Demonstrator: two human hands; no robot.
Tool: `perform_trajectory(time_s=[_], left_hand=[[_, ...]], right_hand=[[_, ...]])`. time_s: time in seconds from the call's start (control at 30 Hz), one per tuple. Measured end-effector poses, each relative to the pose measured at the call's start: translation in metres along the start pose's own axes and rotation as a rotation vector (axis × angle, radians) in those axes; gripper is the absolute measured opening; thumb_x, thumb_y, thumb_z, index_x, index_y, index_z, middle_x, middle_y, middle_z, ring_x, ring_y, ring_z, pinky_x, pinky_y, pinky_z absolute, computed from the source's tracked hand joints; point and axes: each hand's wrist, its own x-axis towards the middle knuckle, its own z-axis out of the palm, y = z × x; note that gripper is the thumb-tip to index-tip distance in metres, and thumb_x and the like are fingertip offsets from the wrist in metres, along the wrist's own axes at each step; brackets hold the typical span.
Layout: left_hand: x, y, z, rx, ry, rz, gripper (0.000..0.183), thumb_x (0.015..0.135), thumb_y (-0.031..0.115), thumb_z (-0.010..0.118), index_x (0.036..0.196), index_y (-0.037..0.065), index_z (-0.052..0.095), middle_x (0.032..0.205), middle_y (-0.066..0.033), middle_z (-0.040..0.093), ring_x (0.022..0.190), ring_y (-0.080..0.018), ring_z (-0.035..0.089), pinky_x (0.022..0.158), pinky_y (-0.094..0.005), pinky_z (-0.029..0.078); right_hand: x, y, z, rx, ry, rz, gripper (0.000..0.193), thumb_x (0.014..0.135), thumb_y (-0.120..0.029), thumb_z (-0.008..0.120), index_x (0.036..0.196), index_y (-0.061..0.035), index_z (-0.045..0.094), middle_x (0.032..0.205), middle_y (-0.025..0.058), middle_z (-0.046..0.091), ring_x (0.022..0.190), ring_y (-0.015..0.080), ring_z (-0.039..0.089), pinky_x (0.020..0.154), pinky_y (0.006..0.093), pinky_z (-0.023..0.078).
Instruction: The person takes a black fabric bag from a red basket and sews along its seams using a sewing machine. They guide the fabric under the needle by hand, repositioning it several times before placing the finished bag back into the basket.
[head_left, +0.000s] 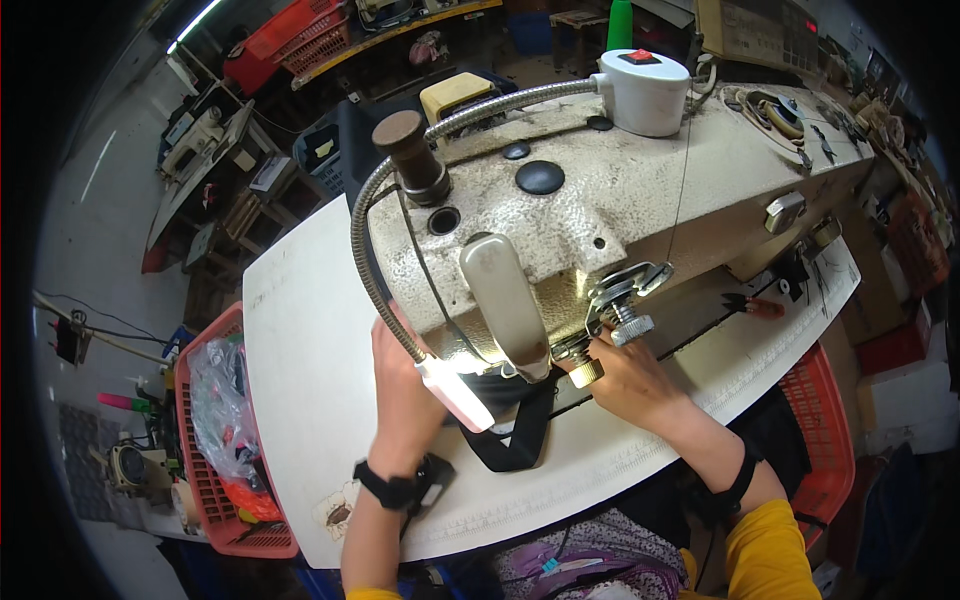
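Observation:
A cream-coloured sewing machine fills the middle, its head over a white work table. Black webbing lies folded in a loop below the needle area, its near end toward me. To the left of the machine head is my left hand, its fingers hidden behind the machine and the lamp. My right hand sits on the right side, close behind the tension knobs. Its fingers look bent inward toward the sewing spot, and the tips are hidden. A lit flexible-neck lamp shines onto this spot.
Orange-handled snips lie at the table's right. Red plastic baskets stand beside it: the left basket holds clear plastic bags, the right basket dark material. A black object lies beside my left wrist. Another sewing machine stands far left.

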Motion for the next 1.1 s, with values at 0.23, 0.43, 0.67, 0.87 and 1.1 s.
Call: perform_trajectory(time_s=[0.23, 0.43, 0.67, 0.87, 1.1], left_hand=[[-0.033, 0.062, 0.019, 0.016, -0.111, 0.276, 0.035, 0.081, 0.014, 0.077, 0.114, 0.007, 0.070, 0.117, -0.0086, 0.064, 0.106, -0.0315, 0.059, 0.095, -0.0445, 0.042], [-0.032, 0.042, 0.012, 0.177, -0.092, 0.230, 0.043, 0.075, 0.000, 0.071, 0.115, 0.017, 0.074, 0.111, -0.0071, 0.065, 0.104, -0.0285, 0.058, 0.095, -0.0443, 0.039], [-0.019, 0.017, 0.011, 0.216, -0.013, 0.210, 0.026, 0.071, -0.003, 0.066, 0.090, 0.010, 0.077, 0.098, -0.0070, 0.063, 0.099, -0.0263, 0.057, 0.090, -0.0401, 0.041], [-0.005, 0.004, 0.012, 0.180, 0.130, 0.242, 0.028, 0.074, -0.002, 0.063, 0.090, 0.013, 0.080, 0.096, -0.0025, 0.063, 0.096, -0.0227, 0.057, 0.088, -0.0372, 0.041], [-0.012, 0.001, 0.014, 0.150, 0.137, 0.238, 0.031, 0.073, -0.003, 0.066, 0.093, 0.016, 0.080, 0.094, -0.0002, 0.062, 0.093, -0.0208, 0.056, 0.087, -0.0359, 0.041]], right_hand=[[-0.003, 0.003, 0.005, -0.053, -0.024, -0.073, 0.023, 0.086, -0.006, 0.060, 0.104, 0.0021, 0.072, 0.122, 0.0142, 0.067, 0.127, 0.0297, 0.056, 0.114, 0.0435, 0.041], [0.007, -0.009, -0.008, -0.032, -0.091, 0.075, 0.018, 0.085, -0.008, 0.061, 0.097, -0.0029, 0.074, 0.124, 0.0100, 0.065, 0.132, 0.0256, 0.051, 0.120, 0.0556, 0.027], [0.009, -0.002, -0.004, -0.016, -0.298, 0.135, 0.021, 0.092, -0.008, 0.057, 0.103, -0.0103, 0.074, 0.121, 0.0088, 0.066, 0.119, 0.0286, 0.058, 0.112, 0.0472, 0.039], [0.022, 0.004, -0.005, 0.216, -0.431, 0.371, 0.021, 0.095, -0.020, 0.060, 0.108, -0.0100, 0.072, 0.107, 0.0147, 0.070, 0.110, 0.0354, 0.059, 0.098, 0.0460, 0.044], [0.004, 0.008, -0.001, 0.070, -0.266, 0.296, 0.023, 0.096, -0.017, 0.060, 0.113, -0.0081, 0.073, 0.107, 0.0148, 0.071, 0.101, 0.0353, 0.065, 0.090, 0.0463, 0.049]])
